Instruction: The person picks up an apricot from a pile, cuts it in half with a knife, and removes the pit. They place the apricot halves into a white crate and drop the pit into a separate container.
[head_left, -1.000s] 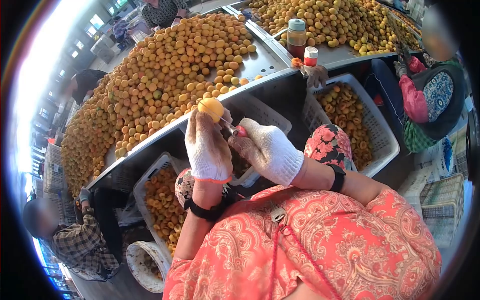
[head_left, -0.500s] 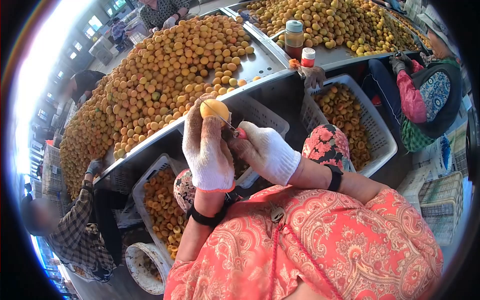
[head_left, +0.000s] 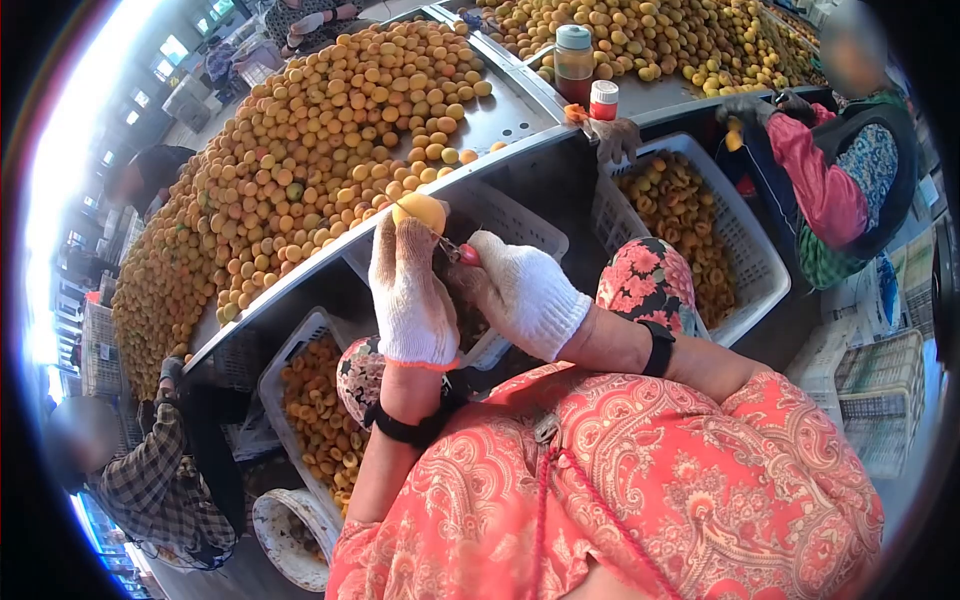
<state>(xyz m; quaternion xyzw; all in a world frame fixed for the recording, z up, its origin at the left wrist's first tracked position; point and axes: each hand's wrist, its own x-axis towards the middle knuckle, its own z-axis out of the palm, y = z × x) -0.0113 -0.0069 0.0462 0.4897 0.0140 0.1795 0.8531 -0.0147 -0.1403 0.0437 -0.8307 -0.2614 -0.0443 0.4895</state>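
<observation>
My left hand, in a stained white knit glove, grips a yellow-orange apricot at its fingertips. My right hand, gloved alike, is closed around the red handle of a small knife. Its thin metal blade reaches up to the apricot and lies against the fruit's side. Both hands are close together in front of my body, below the table's edge. Behind them a heap of whole apricots covers the metal table.
Crates of split apricots stand by my knees, one at left and another at right. A white bucket is at lower left. A bottle and red jar stand on the table's rim. Co-workers sit on both sides.
The apricot and knife stay together in my hands while the view shifts slightly. The co-worker at right has moved their hands forward over their lap, with something yellow-orange by them.
</observation>
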